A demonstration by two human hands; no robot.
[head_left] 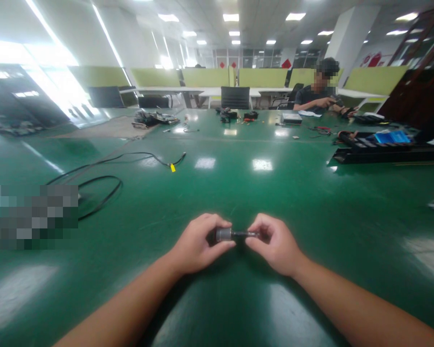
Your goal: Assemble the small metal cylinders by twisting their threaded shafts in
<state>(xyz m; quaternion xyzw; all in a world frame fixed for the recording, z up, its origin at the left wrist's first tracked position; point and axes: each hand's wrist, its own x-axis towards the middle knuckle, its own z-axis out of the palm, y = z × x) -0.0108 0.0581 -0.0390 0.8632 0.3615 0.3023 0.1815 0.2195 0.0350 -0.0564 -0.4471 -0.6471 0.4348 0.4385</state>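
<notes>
My left hand (201,243) is closed around a short grey cylindrical piece (223,234), thumb below and fingers above. From its right end a thin dark shaft (239,233) runs sideways toward my other hand. There, my right hand (275,243) pinches the shaft's far end between thumb and curled fingers. The piece lies level between both hands, just over the green table (231,193). Its exact kind is too blurred to make out, and my fingers hide both of its ends.
Black cable (119,185) with a yellow tag (172,167) loops at left, near a pixelated patch. A long black frame (376,153) with a blue item (392,137) lies right. Several small parts (251,116) lie farther back. Another person (316,96) sits at the far edge.
</notes>
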